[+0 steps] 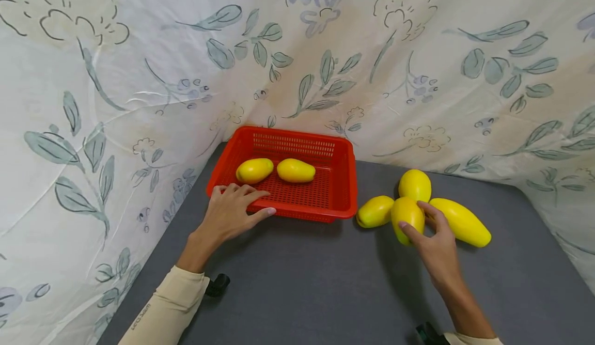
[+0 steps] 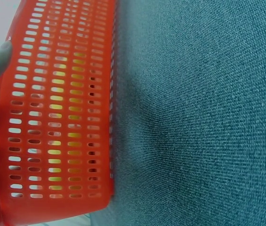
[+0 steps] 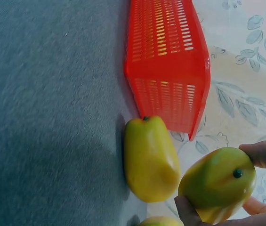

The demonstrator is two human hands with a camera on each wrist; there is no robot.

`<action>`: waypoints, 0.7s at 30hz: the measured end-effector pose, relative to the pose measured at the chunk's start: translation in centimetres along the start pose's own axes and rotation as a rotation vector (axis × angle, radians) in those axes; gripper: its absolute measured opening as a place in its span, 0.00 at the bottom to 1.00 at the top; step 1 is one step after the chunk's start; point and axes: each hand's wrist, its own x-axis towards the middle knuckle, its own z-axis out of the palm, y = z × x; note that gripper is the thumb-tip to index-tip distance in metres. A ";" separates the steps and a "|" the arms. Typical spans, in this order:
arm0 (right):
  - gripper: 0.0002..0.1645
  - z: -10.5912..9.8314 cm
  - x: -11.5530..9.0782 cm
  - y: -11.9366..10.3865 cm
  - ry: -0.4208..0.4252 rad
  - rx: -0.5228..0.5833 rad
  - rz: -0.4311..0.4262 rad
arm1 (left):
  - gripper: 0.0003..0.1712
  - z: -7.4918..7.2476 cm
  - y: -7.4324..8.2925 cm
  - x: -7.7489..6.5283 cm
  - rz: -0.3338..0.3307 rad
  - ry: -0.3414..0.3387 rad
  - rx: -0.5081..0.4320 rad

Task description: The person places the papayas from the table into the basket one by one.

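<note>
At the near left corner of a red plastic basket (image 1: pixel 341 179), my left hand (image 1: pixel 228 213) rests over the rim with its fingers spread. Its thumb lies along the front rim (image 2: pixel 3 155). Inside the basket are two yellow papayas (image 1: pixel 296 171). My right hand (image 1: pixel 437 241) holds another yellow papaya (image 3: pixel 220 181) between thumb and fingers, stem showing in the right wrist view. Around it in the head view are a papaya (image 1: pixel 375 212) near the basket, one behind (image 1: pixel 415 184), and a longer one (image 1: pixel 461 222) at the right.
A dark grey cloth surface (image 1: pixel 297 278) lies beneath everything. Floral fabric (image 1: pixel 325 50) hangs behind and to the left, close to the basket's back edge. Black wrist devices (image 1: pixel 217 285) sit at both cuffs.
</note>
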 end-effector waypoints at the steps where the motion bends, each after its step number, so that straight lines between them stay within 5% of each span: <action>1: 0.44 0.1 0.0 -0.1 -0.003 0.011 -0.007 | 0.38 0.0 0.0 0.0 -0.002 -0.001 0.002; 21: 0.41 3.1 0.1 -3.7 -0.023 0.114 -0.061 | 0.37 -0.2 0.0 0.1 -0.007 -0.007 -0.011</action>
